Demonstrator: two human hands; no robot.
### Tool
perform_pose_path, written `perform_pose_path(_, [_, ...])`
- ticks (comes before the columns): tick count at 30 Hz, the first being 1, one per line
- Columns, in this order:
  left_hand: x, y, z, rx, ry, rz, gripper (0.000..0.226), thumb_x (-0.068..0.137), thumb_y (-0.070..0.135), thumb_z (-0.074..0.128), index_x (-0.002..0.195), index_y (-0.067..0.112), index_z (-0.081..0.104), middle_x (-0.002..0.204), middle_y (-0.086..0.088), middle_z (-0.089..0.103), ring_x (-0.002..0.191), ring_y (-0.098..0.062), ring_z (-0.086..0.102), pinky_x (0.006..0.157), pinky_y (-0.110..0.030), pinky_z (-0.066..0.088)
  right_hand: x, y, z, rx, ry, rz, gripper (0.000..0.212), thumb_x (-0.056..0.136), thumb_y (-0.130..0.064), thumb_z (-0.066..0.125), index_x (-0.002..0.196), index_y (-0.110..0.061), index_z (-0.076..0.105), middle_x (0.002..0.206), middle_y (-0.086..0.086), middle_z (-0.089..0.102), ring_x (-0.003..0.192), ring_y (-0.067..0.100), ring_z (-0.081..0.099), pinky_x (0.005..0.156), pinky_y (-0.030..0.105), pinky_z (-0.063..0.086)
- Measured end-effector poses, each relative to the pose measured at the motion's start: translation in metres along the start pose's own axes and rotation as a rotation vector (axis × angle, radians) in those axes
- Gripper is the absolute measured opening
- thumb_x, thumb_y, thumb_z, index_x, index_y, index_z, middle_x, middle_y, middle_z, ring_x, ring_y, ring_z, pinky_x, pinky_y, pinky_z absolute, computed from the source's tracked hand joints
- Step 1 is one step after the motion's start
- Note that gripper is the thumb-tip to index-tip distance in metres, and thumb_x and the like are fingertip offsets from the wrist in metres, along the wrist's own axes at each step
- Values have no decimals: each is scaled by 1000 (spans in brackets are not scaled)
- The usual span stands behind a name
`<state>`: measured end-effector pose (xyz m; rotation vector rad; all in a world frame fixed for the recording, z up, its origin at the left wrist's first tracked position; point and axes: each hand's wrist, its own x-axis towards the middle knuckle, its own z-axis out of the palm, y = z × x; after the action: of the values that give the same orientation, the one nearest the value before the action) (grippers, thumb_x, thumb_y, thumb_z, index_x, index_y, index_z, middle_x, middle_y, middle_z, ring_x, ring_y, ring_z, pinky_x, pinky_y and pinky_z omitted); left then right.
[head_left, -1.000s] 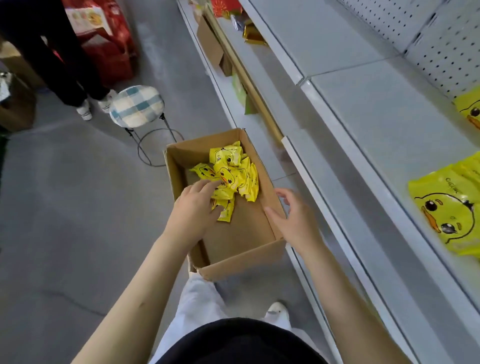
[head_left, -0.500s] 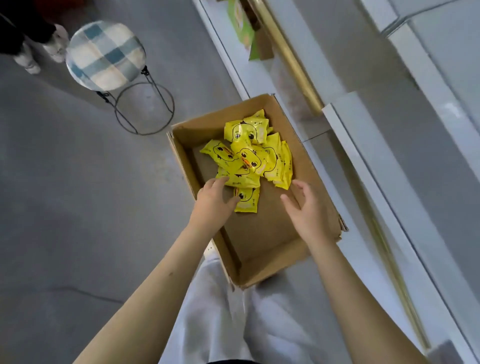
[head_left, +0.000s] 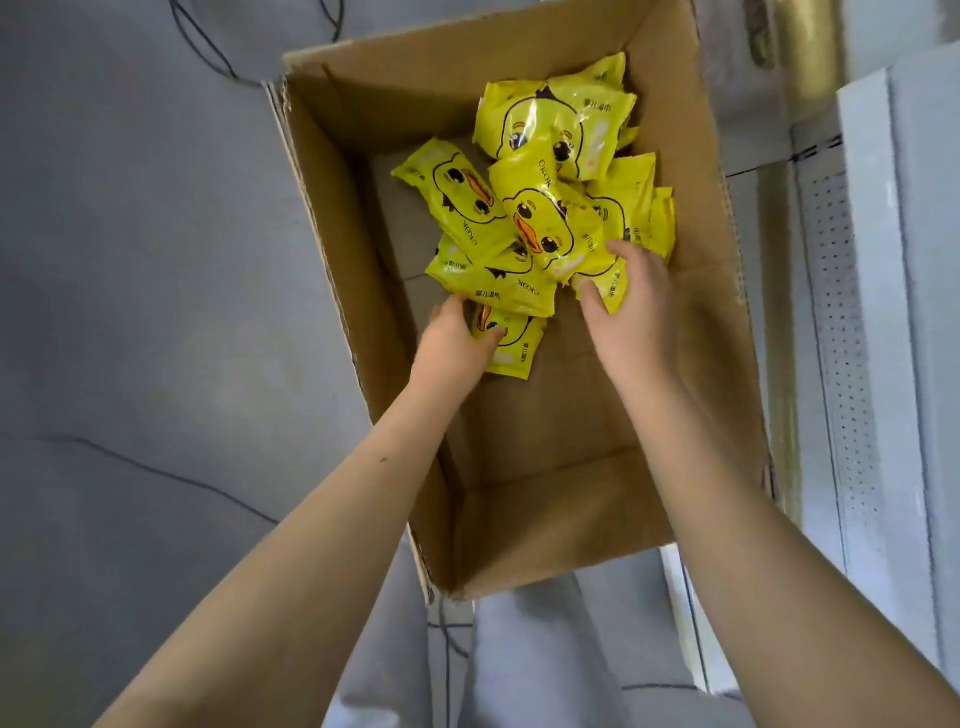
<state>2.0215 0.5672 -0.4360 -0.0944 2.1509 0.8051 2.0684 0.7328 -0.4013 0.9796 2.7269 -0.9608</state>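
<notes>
- Fingers (head_left: 492, 333) of the left hand (head_left: 457, 343) curl over the nearest packet (head_left: 514, 348), thumb at its left edge. Those of the right hand (head_left: 631, 312) pinch the lower right corner of the yellow duck packets (head_left: 540, 218). Both hands are grasping; neither is released.
- We find the packets heaped loosely, overlapping and tilted, in the far half of the cardboard box (head_left: 332, 208).
- We judge the step to be gathering packets for lifting out. We grip the packet body, not the crimped seam, since the glossy film looks slippery.
- We take only what each hand holds securely, as overlapped packets may drag neighbours along.
- We lift straight up between the box walls.
- We keep the load over the box until clear: the floor (head_left: 156, 312) lies left and the shelf unit (head_left: 883, 312) right.
</notes>
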Motion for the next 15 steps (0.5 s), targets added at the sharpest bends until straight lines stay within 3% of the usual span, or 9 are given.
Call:
perform_pose_path(5, [22,2,9,-90,-11,-146,61,87,36,63,138,15,37,132,-10,50,120,-28,50,93,-34,43,30,-6,8,-51,-60,-109,43,89,-23,63,128,-7,54,129,10,53,122,26,47,101,29,34])
perform_pose_path(12, [45,10,18,-454,85,-438,58,80,58,62,118,16,49,105,4,54,90,-15,56,65,-23,45,67,-5,19,-96,-136,-129,53,88,-29,64,133,-7,49,132,12,50,124,28,44,102,31,31])
perform_pose_path(13, [47,11,20,-503,86,-457,57,80,59,62,118,17,50,108,4,58,89,-15,58,65,-22,50,70,-4,22,-101,-150,-128,54,88,-30,64,134,-8,48,133,11,50,124,28,44,103,32,31])
perform_pose_path(15, [53,14,26,-604,88,-480,57,80,58,63,123,22,52,114,2,61,100,-21,61,81,-34,54,75,-4,26,-111,-162,-122,56,88,-33,64,136,-9,47,134,10,50,125,26,44,104,33,33])
